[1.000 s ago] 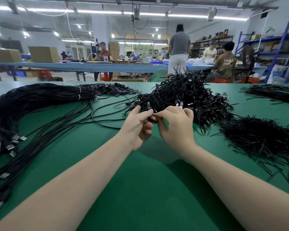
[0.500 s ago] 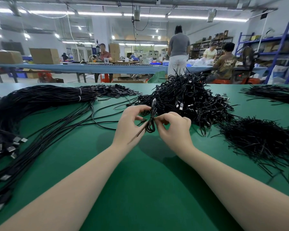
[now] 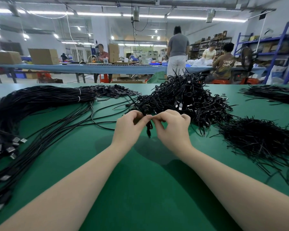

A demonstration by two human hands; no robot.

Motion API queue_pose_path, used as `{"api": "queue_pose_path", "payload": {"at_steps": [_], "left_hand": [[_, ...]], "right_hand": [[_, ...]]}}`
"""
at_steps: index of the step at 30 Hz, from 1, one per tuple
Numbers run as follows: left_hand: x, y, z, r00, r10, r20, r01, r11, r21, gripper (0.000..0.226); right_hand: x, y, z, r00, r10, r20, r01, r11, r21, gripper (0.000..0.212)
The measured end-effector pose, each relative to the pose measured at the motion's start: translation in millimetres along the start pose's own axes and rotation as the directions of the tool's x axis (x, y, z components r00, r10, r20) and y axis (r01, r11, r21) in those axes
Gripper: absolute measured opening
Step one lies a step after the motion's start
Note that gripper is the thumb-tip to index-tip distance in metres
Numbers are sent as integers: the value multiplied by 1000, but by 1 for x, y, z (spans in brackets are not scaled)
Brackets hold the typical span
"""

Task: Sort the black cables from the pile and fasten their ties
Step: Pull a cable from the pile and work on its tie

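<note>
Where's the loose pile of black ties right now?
The loose ties lie on the green table, right of the right hand, just beyond the tangled cable pile.

Black cables [image 3: 182,97], green table [image 3: 140,189], blue shelving [image 3: 280,52]

Small coiled black cable bundle [image 3: 149,126] hangs above the green mat, pinched at its top between both hands. Behind it: tangled heap of coiled black cables [image 3: 185,99]. Right: loose mound of thin black ties [image 3: 259,139].
</note>
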State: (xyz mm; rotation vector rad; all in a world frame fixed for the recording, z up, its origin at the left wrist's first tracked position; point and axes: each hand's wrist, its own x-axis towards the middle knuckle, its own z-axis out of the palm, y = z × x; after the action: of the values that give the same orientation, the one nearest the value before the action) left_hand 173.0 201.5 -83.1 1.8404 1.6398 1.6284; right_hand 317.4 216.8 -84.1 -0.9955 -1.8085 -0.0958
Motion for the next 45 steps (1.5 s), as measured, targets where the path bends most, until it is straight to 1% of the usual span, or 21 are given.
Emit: {"api": "queue_pose_path", "payload": {"at_steps": [2,5,7,8,9,12,15,17,20,22,24,26,28,29,31,33,35,37,40,43,45], "left_hand": [[1,4,4,969,-213,125,236,946,-221,34],[0,12,4,785,-453,423,617,642,-455,32],[2,16,-5,609,-437,661,790,405,-460,29],[2,18,-9,557,-381,738,828,322,-459,27],[2,18,-11,539,-345,769,840,293,-457,26],[0,11,-10,590,-377,714,803,373,-466,39],[1,2,-10,629,-361,689,766,438,-470,46],[2,-2,-13,639,-339,690,751,467,-466,43],[3,-6,-12,706,-367,605,696,513,-502,50],[4,-9,-10,802,-400,444,595,605,-530,44],[7,-14,-10,878,-414,239,477,798,-369,52],[9,-23,-12,897,-425,125,442,866,-232,61],[9,-29,-13,904,-417,96,427,869,-250,60],[9,-31,-13,908,-410,90,419,873,-251,58],[9,-32,-10,913,-395,100,408,883,-232,56],[7,-31,-8,917,-382,116,398,893,-208,57],[5,-31,-5,923,-370,109,383,913,-139,57],[3,-30,-3,936,-331,116,329,944,41,53],[5,-23,-3,930,-229,288,103,914,393,28],[15,-19,-28,848,-245,470,-118,777,619,28],[20,-21,-66,837,-351,421,-154,586,796,35]], "right_hand": [[0,-3,-2,998,-41,-37,40,999,-25,10],[-1,-2,-7,975,-204,-87,194,974,-116,11],[0,-2,-7,924,-361,-126,330,919,-214,13],[1,-2,-7,902,-407,-146,365,898,-247,14],[2,-2,-7,888,-431,-162,379,884,-272,16],[2,1,-6,881,-457,-121,418,873,-250,13],[-3,3,-3,892,-442,97,451,885,-113,29],[-3,-1,-3,906,-394,157,403,915,-28,30],[0,-4,-7,921,-378,96,376,926,39,18],[3,-7,-10,903,-429,31,429,903,9,17],[13,-13,-13,876,-481,-21,478,875,-74,18],[41,-17,-20,841,-538,-64,516,832,-204,19],[87,-16,-32,867,-493,-68,446,830,-336,19],[115,-11,-40,918,-393,-48,340,844,-415,20],[157,2,-55,997,-75,4,63,811,-581,30],[167,11,-54,980,162,117,-38,725,-688,37],[143,8,-38,936,196,292,56,736,-674,34],[94,8,-13,861,220,459,94,817,-569,35],[14,7,14,751,325,575,14,863,-505,41],[-11,16,20,810,336,481,-104,889,-446,38],[-10,17,17,821,311,478,-100,904,-415,36]]}}
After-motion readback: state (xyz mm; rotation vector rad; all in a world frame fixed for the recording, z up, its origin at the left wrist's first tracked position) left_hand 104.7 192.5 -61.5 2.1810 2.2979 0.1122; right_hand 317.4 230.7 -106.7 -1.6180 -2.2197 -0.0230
